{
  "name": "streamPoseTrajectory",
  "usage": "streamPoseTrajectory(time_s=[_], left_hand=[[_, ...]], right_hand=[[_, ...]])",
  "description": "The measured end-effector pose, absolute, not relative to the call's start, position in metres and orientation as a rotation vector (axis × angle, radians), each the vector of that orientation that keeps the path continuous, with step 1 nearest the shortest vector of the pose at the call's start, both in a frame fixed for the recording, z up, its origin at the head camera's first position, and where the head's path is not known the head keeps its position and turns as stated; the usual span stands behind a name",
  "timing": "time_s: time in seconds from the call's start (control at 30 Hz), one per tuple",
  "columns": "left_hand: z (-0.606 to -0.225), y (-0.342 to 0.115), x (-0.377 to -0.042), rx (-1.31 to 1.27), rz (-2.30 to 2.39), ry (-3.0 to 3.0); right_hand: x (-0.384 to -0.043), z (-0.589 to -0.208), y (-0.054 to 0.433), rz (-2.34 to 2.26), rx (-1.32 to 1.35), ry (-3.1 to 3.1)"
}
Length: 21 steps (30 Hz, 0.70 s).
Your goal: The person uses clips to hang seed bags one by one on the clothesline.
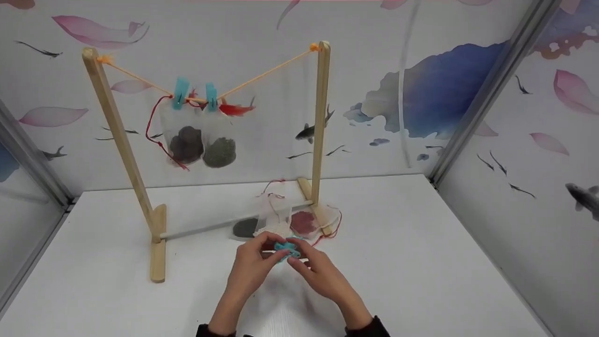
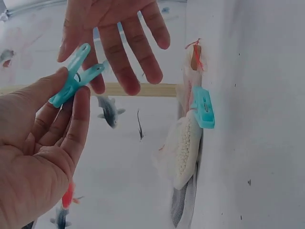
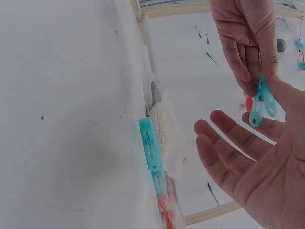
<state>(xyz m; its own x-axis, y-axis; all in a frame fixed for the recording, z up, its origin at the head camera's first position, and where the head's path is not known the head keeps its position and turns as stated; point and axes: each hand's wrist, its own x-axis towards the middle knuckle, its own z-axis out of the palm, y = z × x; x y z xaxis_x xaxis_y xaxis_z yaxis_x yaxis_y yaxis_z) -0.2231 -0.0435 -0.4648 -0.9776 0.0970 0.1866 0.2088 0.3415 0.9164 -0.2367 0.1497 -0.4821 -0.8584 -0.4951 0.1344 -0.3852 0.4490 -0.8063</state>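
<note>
My left hand (image 1: 250,267) pinches a light-blue clothespin (image 2: 78,76) between thumb and fingers, its two handle ends pointing away from the palm. Facing it, my right hand (image 3: 267,167) has its fingers spread and loosely bent, with the clothespin's handles close to its thumb. In the right wrist view, more blue clothespins (image 3: 150,145) lie on the table below the hands. Just beyond them rests a sheer drawstring bag of white granules (image 2: 187,148), between a bag with dark contents (image 1: 245,228) and one with reddish contents (image 1: 304,222).
A wooden frame (image 1: 320,126) with an orange cord (image 1: 271,72) stands at the back of the white table (image 1: 398,252). Two sheer bags with dark contents (image 1: 220,152) hang from the cord by blue clothespins (image 1: 211,96). A low crossbar (image 1: 201,228) joins the frame's feet.
</note>
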Motion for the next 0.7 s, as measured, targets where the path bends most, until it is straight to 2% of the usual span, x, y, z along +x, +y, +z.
streamPoseTrajectory(time_s=[0.33,0.7], left_hand=[[-0.46,-0.046,-0.22,-0.347,-2.023,-2.347],[-0.459,-0.045,-0.214,-0.423,-2.061,-2.348]], right_hand=[[-0.235,-0.48,0.146,-1.539,-0.851,2.682],[-0.228,-0.481,0.138,-1.726,-0.714,2.852]])
